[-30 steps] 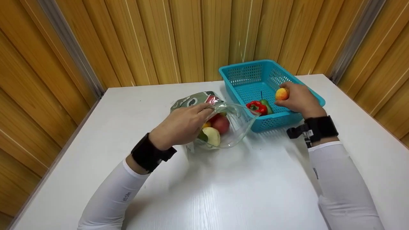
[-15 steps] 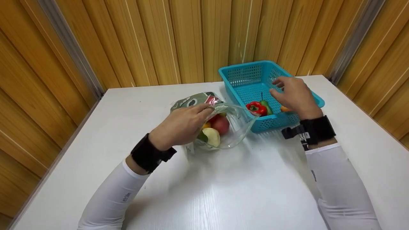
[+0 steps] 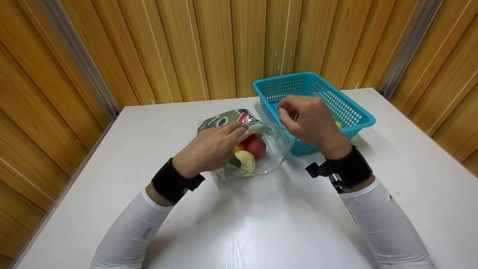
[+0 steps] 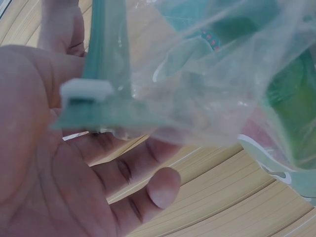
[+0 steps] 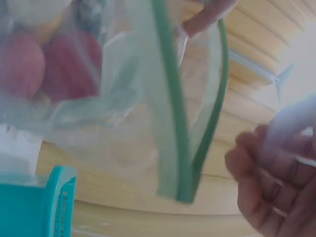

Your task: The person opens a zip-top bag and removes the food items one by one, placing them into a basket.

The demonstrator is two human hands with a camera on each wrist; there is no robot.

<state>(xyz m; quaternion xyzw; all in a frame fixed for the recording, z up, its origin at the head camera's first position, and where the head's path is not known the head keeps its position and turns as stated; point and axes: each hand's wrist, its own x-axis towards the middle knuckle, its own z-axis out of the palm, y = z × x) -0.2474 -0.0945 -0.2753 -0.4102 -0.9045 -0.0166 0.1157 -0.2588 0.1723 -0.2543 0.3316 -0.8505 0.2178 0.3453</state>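
A clear zip bag (image 3: 274,157) with a printed grey-green front lies at mid-table, its mouth facing forward. My left hand (image 3: 211,149) pinches the upper left of its mouth; a white slider (image 4: 86,90) shows by the thumb in the left wrist view. Inside are a round red fruit (image 3: 256,147), a pale cream piece (image 3: 246,161) and a bit of orange. My right hand (image 3: 310,119) hangs over the near left side of the blue basket (image 3: 358,112), close to the bag's right edge. Its fingers are loosely curled, nothing between them, apart from the green zip strip (image 5: 180,128) in the right wrist view.
The basket stands at the table's back right, a yellow spot of fruit (image 3: 338,124) showing inside beside my right wrist. My right hand hides the rest of its near contents. Wood-slat walls (image 3: 216,48) close off the white table (image 3: 157,123) behind and at the sides.
My right hand let a yellow-orange fruit go into the basket, then moved left to the bag's right edge, covering the red pepper and green fruit. My left hand keeps its place on the bag.
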